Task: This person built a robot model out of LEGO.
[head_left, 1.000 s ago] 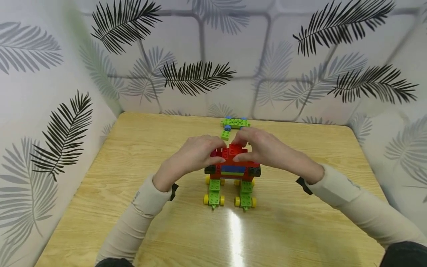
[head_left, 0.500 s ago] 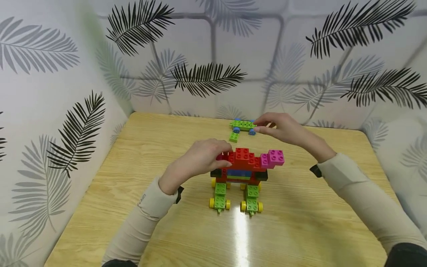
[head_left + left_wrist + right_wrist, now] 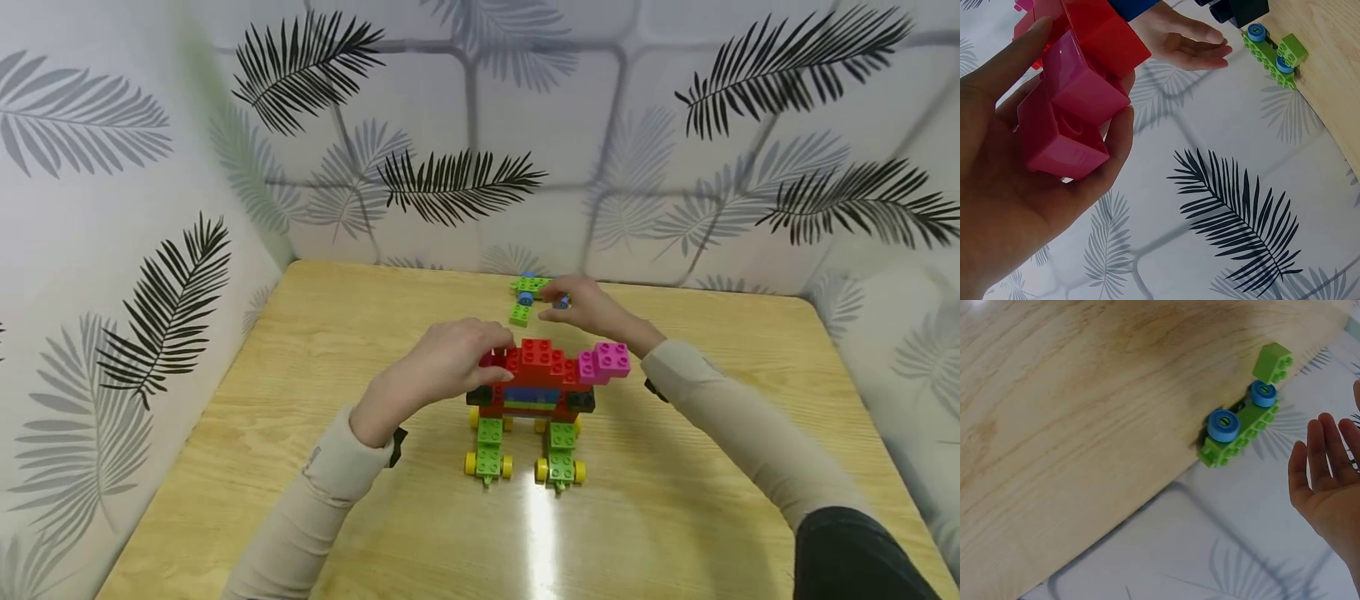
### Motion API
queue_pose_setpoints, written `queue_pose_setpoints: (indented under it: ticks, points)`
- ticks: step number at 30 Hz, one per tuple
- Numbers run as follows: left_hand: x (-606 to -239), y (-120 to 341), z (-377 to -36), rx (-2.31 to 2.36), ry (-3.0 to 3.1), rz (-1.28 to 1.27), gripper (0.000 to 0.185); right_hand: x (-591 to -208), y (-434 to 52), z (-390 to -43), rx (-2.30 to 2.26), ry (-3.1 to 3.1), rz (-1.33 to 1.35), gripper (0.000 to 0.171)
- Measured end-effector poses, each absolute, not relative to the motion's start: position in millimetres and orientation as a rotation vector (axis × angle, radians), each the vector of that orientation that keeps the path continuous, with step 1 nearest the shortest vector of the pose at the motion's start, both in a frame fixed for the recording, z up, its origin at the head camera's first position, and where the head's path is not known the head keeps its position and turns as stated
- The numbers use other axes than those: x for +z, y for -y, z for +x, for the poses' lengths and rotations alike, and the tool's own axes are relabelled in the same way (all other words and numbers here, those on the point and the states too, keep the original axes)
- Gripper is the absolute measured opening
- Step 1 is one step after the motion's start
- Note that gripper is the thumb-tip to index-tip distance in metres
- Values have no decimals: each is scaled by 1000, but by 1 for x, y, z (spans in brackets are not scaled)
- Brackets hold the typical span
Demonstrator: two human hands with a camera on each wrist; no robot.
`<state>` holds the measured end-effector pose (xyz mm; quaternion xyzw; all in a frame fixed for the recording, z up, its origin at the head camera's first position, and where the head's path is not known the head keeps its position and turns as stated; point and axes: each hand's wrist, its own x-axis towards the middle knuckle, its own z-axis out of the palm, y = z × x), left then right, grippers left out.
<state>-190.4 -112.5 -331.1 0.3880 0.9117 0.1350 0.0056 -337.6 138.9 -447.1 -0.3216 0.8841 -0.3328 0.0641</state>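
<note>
While the left hand (image 3: 450, 362) curls its fingers round the magenta end of the brick model (image 3: 536, 379), thumb on the near face, the grip is a firm hold on the model's left shoulder; the left wrist view shows the pink and red blocks seated against the palm. The right hand (image 3: 585, 304) is past the model, toward the far edge of the bench (image 3: 300, 500), fingers straight and loose, holding nothing. It sits just beside the green wheeled piece (image 3: 528, 292), and the right wrist view shows a clear gap between fingertips and piece.

Step in hand, as I judge it: steadying the model with one hand while the other reaches for the next part. The next move calls for closing the fingers on the green piece by its long sides, clear of the blue wheels, and lifting it without nudging it off the far edge, which it lies close to.

The model stands mid-bench, upright on two green legs with yellow wheels. Red body, a blue and green band across the front, black blocks at both lower sides, a pink stepped block jutting off its right end. The green piece is a flat studded strip with blue wheels and a small green brick at one end.
</note>
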Motion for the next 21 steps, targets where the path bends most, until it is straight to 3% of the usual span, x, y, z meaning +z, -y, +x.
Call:
queue_pose_setpoints:
  ticks: [13, 21]
  points:
    - [-333, 105, -190, 427, -2879, 1231, 23, -488, -129, -353, -954, -2759, -882, 39]
    - [-331, 109, -189, 430, -2885, 1198, 23, -488, -109, -353, -870, -2800, -769, 42]
